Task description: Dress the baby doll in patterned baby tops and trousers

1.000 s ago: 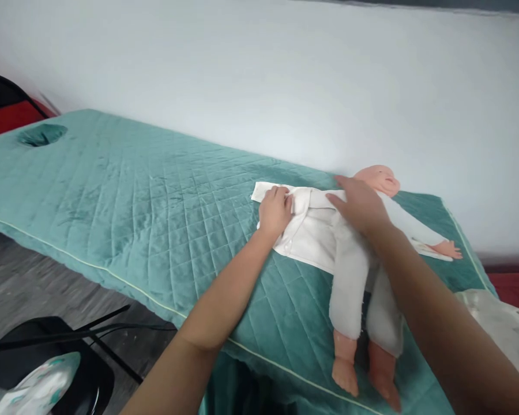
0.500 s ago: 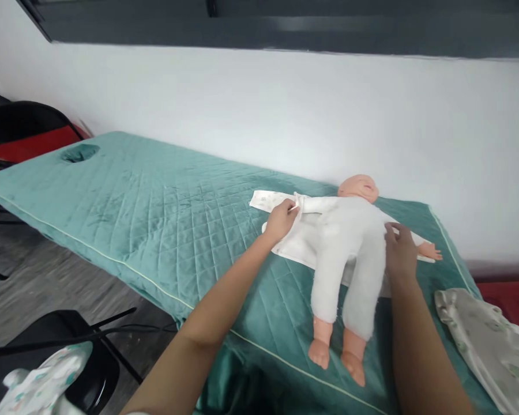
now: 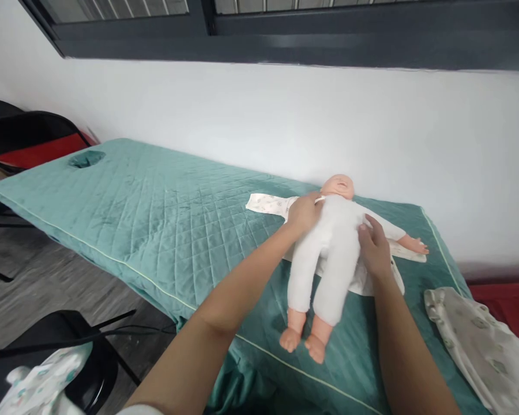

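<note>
A baby doll [image 3: 328, 248] with a white plush body lies on its back, its head toward the wall and its bare feet toward me. Beneath it a white baby shirt [image 3: 266, 203] with a faint print is spread out, one sleeve stretched flat to the left. At the doll's shoulder on the left, my left hand [image 3: 305, 214] is closed on the shirt's edge and covers the doll's arm there. My right hand [image 3: 375, 246] grips the doll's side below the other arm, with some fingers hidden. That other arm reaches out to the right above the shirt's second sleeve.
A green quilted cover [image 3: 164, 202] lies over the long bed, with a face hole [image 3: 86, 159] at the far left. Printed cloth [image 3: 480, 340] lies at the right edge. A black chair [image 3: 90, 369] at lower left holds another printed garment [image 3: 47, 377]. The wall [image 3: 242, 115] borders the back.
The doll has shifted left over the shirt. My left hand has moved from the sleeve's opening to the doll's shoulder, and my right hand has moved left with the doll's side. The view tilts up slightly.
</note>
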Tool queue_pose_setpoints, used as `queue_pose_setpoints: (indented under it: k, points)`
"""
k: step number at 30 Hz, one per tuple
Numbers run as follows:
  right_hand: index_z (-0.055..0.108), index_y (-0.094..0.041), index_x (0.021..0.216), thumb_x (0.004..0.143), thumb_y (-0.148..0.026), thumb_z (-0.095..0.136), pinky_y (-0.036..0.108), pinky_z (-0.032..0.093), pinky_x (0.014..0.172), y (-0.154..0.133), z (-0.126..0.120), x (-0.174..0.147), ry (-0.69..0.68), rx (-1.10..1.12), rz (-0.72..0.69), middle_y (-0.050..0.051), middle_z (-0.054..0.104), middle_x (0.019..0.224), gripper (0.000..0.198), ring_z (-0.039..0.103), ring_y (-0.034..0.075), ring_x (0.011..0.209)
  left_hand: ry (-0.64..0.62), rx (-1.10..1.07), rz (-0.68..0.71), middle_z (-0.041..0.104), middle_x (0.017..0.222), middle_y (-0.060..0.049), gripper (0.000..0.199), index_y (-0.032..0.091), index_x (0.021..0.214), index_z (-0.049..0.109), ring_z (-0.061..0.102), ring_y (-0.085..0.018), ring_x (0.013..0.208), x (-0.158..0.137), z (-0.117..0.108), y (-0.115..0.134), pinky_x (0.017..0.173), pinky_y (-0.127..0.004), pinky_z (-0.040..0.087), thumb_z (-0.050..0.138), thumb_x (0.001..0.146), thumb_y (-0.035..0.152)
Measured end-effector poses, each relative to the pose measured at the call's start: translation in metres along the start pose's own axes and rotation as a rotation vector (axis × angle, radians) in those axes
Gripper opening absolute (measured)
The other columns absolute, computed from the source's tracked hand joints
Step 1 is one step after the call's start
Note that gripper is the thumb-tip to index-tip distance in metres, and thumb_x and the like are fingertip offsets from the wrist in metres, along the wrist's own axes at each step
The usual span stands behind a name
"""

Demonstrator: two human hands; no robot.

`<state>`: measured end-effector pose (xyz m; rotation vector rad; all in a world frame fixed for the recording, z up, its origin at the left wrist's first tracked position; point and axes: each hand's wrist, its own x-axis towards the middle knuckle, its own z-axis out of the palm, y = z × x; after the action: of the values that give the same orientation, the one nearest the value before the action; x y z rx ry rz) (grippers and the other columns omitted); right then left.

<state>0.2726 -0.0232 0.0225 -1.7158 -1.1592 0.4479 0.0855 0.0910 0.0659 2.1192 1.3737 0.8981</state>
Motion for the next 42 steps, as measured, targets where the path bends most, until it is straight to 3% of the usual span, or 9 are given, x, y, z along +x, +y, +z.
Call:
queue_pose_setpoints:
  k: [5, 11, 15, 18, 22, 27, 35, 39, 42]
  points:
    - [0.036, -0.027, 0.152, 0.090, -0.064, 0.049, 0.049, 0.046, 0.110, -0.004, 0.014, -0.003, -0.201, 0.100, -0.071, 0.012, 0.054, 0.147, 0.073, 0.054, 0.032, 0.133, 0.021, 0.006, 0.037, 0.076, 0.108, -0.008, 0.029, 0.023, 0.112, 0.069, 0.068, -0.025, 0.098, 0.006, -0.011, 0.016, 0.080, -0.033, 0.047, 0.047, 0.099, 0.035]
    - [0.022, -0.034, 0.159, 0.093, -0.070, 0.034, 0.045, 0.024, 0.126, 0.001, 0.021, -0.002, -0.337, -0.022, -0.149, 0.002, 0.024, 0.166, 0.076, 0.021, 0.025, 0.154, -0.050, 0.221, 0.142, 0.075, 0.103, -0.009, 0.030, 0.020, 0.109, 0.069, 0.068, -0.025, 0.094, -0.014, -0.010, 0.035, 0.077, -0.032, 0.046, 0.042, 0.101, 0.032]
    - [0.013, -0.022, 0.161, 0.094, -0.073, 0.028, 0.046, 0.014, 0.128, 0.006, 0.025, 0.000, -0.373, -0.046, -0.140, 0.008, 0.014, 0.168, 0.086, 0.011, 0.022, 0.156, -0.146, 0.343, 0.138, 0.073, 0.096, -0.016, 0.030, 0.013, 0.110, 0.066, 0.069, -0.029, 0.087, -0.038, -0.002, 0.046, 0.077, -0.038, 0.046, 0.041, 0.100, 0.027]
    - [0.008, -0.022, 0.161, 0.094, -0.073, 0.028, 0.047, 0.007, 0.127, 0.010, 0.027, 0.003, -0.407, -0.019, -0.141, 0.010, 0.008, 0.169, 0.086, 0.006, 0.021, 0.156, -0.185, 0.378, 0.177, 0.072, 0.092, -0.016, 0.032, 0.013, 0.109, 0.066, 0.070, -0.029, 0.083, -0.058, -0.005, 0.056, 0.074, -0.038, 0.047, 0.041, 0.101, 0.031]
    - [0.009, -0.024, 0.161, 0.094, -0.073, 0.032, 0.049, 0.006, 0.127, 0.015, 0.027, 0.005, -0.414, 0.027, -0.155, 0.009, 0.008, 0.169, 0.086, 0.006, 0.022, 0.156, -0.206, 0.392, 0.257, 0.073, 0.091, -0.010, 0.041, 0.018, 0.100, 0.067, 0.070, -0.025, 0.082, -0.082, -0.026, 0.061, 0.069, -0.035, 0.047, 0.033, 0.103, 0.040]
    - [0.016, -0.023, 0.160, 0.095, -0.070, 0.037, 0.044, 0.009, 0.128, 0.017, 0.028, 0.005, -0.367, 0.047, -0.148, 0.008, 0.013, 0.169, 0.083, 0.011, 0.022, 0.156, -0.045, 0.374, 0.164, 0.072, 0.102, -0.002, 0.033, 0.024, 0.104, 0.064, 0.068, -0.019, 0.091, -0.098, -0.051, 0.038, 0.069, -0.030, 0.046, 0.034, 0.104, 0.038]
    - [0.020, -0.016, 0.160, 0.096, -0.068, 0.039, 0.045, 0.015, 0.127, 0.020, 0.028, 0.004, -0.349, 0.040, -0.154, 0.012, 0.021, 0.167, 0.085, 0.017, 0.029, 0.155, 0.092, 0.372, 0.144, 0.064, 0.090, -0.004, 0.026, 0.021, 0.086, 0.060, 0.059, -0.019, 0.087, -0.141, -0.039, -0.006, 0.081, -0.032, 0.048, 0.043, 0.102, 0.033]
    - [0.022, -0.018, 0.159, 0.096, -0.068, 0.040, 0.047, 0.021, 0.126, 0.019, 0.028, 0.004, -0.332, 0.053, -0.155, 0.012, 0.024, 0.166, 0.083, 0.022, 0.029, 0.153, 0.070, 0.335, 0.225, 0.062, 0.085, -0.003, 0.029, 0.021, 0.082, 0.059, 0.057, -0.018, 0.083, -0.151, -0.040, -0.007, 0.078, -0.032, 0.047, 0.043, 0.103, 0.033]
    - [0.024, -0.020, 0.159, 0.096, -0.066, 0.042, 0.048, 0.022, 0.126, 0.017, 0.029, 0.003, -0.321, 0.067, -0.150, 0.012, 0.026, 0.165, 0.080, 0.025, 0.026, 0.153, 0.095, 0.316, 0.224, 0.064, 0.086, -0.003, 0.027, 0.020, 0.087, 0.061, 0.059, -0.018, 0.086, -0.130, -0.045, 0.005, 0.078, -0.031, 0.047, 0.043, 0.103, 0.033]
